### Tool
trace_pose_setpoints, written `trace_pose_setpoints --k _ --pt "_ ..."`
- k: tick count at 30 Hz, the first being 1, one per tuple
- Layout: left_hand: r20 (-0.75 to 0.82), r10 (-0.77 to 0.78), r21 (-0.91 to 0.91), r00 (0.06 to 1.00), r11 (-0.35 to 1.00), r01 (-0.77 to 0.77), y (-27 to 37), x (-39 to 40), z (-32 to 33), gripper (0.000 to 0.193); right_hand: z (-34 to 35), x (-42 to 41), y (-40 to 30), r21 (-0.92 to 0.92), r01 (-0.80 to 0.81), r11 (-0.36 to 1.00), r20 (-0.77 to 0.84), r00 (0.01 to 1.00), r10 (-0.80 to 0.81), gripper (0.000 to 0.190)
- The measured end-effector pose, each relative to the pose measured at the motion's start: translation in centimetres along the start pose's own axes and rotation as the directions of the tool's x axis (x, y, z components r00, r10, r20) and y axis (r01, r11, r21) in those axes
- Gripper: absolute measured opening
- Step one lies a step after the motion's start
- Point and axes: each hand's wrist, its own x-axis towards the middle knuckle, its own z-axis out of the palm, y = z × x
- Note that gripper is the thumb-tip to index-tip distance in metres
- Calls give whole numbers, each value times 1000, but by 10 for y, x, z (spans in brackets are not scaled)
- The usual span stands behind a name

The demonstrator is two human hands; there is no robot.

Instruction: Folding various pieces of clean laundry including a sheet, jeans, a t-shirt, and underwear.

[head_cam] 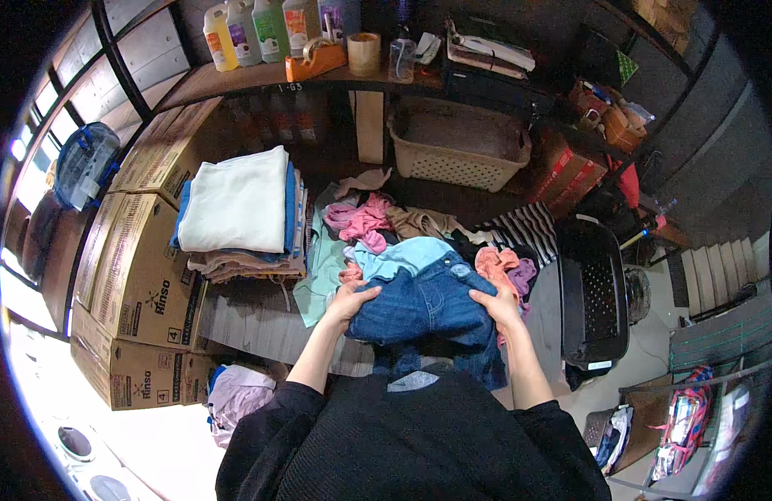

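A pair of blue denim jeans (423, 307) is stretched between my two hands, close to my body. My left hand (354, 304) grips one side of the denim and my right hand (495, 304) the other, thumbs on top, the other fingers mostly hidden. Beyond the jeans lies a loose heap with a light blue garment (404, 253), a pink garment (368, 219), a brown garment (423, 223), an orange garment (495, 266) and a black-and-white striped cloth (523, 232). To the left stands a folded stack topped by a white cloth (235, 203).
Cardboard boxes (141, 275) are piled at the left. A beige plastic basket (461, 156) stands behind the heap, and a black basket (592, 294) is at the right. The shelf above holds bottles (270, 31) and an orange tape dispenser (317, 59). Crumpled lilac cloth (238, 397) lies at lower left.
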Motion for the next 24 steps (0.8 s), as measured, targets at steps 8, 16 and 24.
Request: trace_pose_setpoints --k 8,16,24 --pt "-103 115 338 988 938 -74 1 4 -13 38 -33 6 -9 -559 6 829 97 993 59 45" --pt "70 686 971 725 120 -207 -15 -1 18 67 25 13 -11 -769 325 550 115 917 -381 55" --pt "142 630 897 763 245 -368 -20 6 7 41 17 50 30 -720 204 663 125 978 -165 68"
